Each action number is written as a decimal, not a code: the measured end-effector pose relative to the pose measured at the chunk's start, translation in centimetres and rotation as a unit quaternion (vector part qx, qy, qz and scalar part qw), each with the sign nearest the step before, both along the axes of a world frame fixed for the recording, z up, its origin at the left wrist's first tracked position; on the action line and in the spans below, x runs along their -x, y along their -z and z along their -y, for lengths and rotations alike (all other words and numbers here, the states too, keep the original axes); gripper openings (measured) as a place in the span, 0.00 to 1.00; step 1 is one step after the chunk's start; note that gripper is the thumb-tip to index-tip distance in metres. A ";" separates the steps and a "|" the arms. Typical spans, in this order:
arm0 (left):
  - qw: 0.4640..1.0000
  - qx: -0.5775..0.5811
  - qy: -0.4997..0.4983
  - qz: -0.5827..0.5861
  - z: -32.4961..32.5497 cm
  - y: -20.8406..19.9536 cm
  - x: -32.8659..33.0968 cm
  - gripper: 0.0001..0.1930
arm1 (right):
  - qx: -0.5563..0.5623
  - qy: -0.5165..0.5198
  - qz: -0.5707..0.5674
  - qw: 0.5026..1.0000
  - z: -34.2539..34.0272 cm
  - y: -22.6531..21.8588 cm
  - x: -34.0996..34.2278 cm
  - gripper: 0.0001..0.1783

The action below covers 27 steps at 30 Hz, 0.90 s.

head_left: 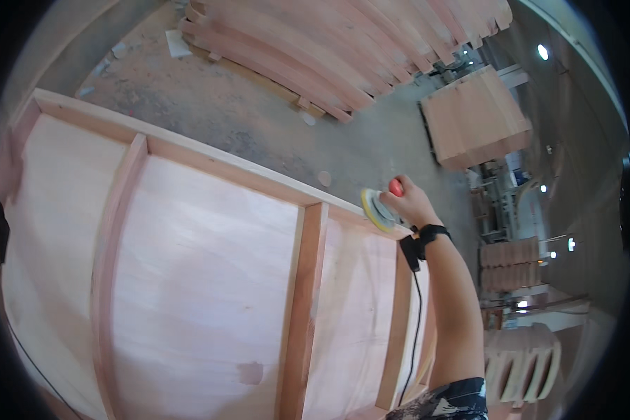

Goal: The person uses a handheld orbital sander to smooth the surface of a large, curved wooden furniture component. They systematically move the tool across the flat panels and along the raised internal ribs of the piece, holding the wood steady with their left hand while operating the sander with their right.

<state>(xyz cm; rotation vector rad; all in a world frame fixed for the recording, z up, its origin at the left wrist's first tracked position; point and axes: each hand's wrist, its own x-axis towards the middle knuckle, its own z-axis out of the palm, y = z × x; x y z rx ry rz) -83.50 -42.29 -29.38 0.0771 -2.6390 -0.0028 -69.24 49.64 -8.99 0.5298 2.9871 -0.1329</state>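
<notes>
Noted at the far rail of the frame (231,173): sander (378,211), with right hand (414,204) clamped on its red-tipped grip. Found open beyond that rail: floor (259,136), up to stacked slats (315,52). Seen inside the frame: dividers (306,301), splitting it into bays floored with pale panel (210,259). Hard to make out at the frame's left end: left hand (7,166), well apart from the right, dim; cannot tell its hold. Cut off: frame's near side.
</notes>
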 end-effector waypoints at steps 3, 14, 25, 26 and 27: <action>0.976 0.195 0.001 0.095 2.4 -2.5 -6.3 0.34 | 0.077 -0.009 -0.015 0.997 -4.4 -0.4 -2.1 0.33; 0.953 0.021 0.064 0.297 -37.3 -8.8 -15.7 0.22 | 0.228 -0.129 0.012 0.965 -5.2 -0.1 -2.6 0.34; 0.927 -0.164 0.005 0.336 -37.6 -10.8 -15.7 0.21 | 0.199 -0.436 0.013 0.878 20.6 -0.1 6.7 0.33; 0.930 -0.156 -0.003 0.333 -37.6 -10.9 -15.7 0.19 | 0.201 -0.450 0.002 0.870 23.2 0.1 7.3 0.34; 0.930 -0.163 -0.001 0.330 -37.9 -10.4 -15.4 0.19 | 0.204 -0.463 -0.008 0.863 25.5 0.5 7.9 0.34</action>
